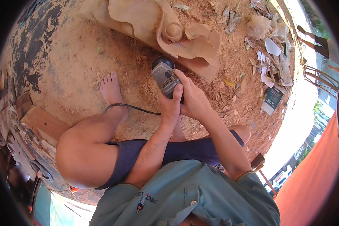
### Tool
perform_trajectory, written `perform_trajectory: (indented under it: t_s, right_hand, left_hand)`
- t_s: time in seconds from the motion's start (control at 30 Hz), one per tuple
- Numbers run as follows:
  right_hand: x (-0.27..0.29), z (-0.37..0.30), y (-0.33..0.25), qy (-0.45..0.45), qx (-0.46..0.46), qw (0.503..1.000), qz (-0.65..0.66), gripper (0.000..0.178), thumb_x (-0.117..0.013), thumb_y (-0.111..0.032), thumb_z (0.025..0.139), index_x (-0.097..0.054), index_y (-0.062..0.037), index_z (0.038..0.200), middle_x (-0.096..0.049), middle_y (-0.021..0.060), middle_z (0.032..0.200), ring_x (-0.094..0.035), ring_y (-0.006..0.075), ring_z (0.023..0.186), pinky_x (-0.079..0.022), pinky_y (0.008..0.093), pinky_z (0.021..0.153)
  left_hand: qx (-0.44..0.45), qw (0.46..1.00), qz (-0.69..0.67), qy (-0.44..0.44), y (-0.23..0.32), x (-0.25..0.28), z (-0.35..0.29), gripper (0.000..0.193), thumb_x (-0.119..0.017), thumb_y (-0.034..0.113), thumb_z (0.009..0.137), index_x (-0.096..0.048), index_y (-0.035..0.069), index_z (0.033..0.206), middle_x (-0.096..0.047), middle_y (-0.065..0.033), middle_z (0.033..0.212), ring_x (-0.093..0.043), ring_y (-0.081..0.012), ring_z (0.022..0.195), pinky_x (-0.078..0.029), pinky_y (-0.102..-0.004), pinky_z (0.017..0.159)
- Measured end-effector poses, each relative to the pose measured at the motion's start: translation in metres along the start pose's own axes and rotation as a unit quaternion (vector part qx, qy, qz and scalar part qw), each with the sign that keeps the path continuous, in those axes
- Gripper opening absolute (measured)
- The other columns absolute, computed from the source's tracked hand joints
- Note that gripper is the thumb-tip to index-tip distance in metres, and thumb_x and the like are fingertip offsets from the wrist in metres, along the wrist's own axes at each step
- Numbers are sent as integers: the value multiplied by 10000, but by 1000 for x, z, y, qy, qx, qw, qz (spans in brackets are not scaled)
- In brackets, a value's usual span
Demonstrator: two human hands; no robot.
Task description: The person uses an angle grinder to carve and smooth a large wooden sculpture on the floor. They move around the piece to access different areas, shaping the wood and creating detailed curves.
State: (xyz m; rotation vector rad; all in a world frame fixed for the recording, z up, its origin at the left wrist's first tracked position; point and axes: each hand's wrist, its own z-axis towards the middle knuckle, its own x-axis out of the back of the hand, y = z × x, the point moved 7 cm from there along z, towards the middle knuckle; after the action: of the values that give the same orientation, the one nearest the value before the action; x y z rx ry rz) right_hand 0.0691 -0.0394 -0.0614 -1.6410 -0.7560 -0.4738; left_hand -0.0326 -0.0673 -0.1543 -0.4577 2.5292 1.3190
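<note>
Both of my hands are closed around an angle grinder (164, 80) with a dusty grey head. My left hand (170, 107) grips the body from the left, thumb up along it. From the other side my right hand (194, 98) wraps it, its fingers reaching toward the head. The tool's round black disc (162, 61) lies beside the lower edge of a large carved wooden piece (147, 22) with scrolls and curved leaf shapes. Whether the disc touches the wood, I cannot tell. A black cord (137, 108) runs left from the grinder, over my ankle.
Wood shavings and dust cover the ground (71, 75). Crumpled plastic bags (259, 27), papers and a dark green packet (274, 98) lie at the right. A wooden board (45, 122) is left of my bent knee. An orange sheet (312, 177) hangs at the lower right.
</note>
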Motion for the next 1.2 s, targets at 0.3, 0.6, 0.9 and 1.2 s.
perform_trajectory:
  t_s: [0.3, 0.6, 0.9, 1.2]
  right_hand:
    - [-21, 53, -12, 32, 7, 999, 20, 805, -716, -139, 921, -347, -120, 1636, -615, 242, 1153, -677, 470, 1036, -575, 545, 841]
    - [10, -11, 10, 43, -95, 994, -23, 746, -680, -149, 962, -354, -106, 1631, -623, 278, 1223, -672, 514, 1050, -568, 563, 873]
    - [58, -59, -1, -1, -185, 979, -84, 869, -742, -64, 866, -342, -95, 1637, -659, 274, 1271, -694, 506, 1102, -587, 554, 867]
    - [-23, 43, -20, 50, 71, 995, 45, 835, -759, -80, 889, -353, -67, 1619, -631, 280, 1283, -670, 497, 1099, -567, 520, 876]
  left_hand:
    - [-76, 997, -8, 14, 50, 16, 50, 572, -787, 432, 1009, -586, 8, 1335, -683, -79, 1215, -634, -156, 1082, -526, -327, 955]
    - [41, 996, 37, -76, 16, -26, 4, 640, -787, 518, 990, -575, 22, 1335, -680, -81, 1210, -632, -155, 1100, -524, -323, 962]
    - [134, 974, -34, -179, -11, -71, -43, 678, -824, 442, 981, -521, 8, 1405, -667, -86, 1234, -636, -161, 1127, -525, -338, 992]
    - [-47, 998, -4, 44, 48, 20, 33, 673, -851, 376, 966, -511, 3, 1411, -659, -95, 1228, -645, -172, 1094, -547, -333, 943]
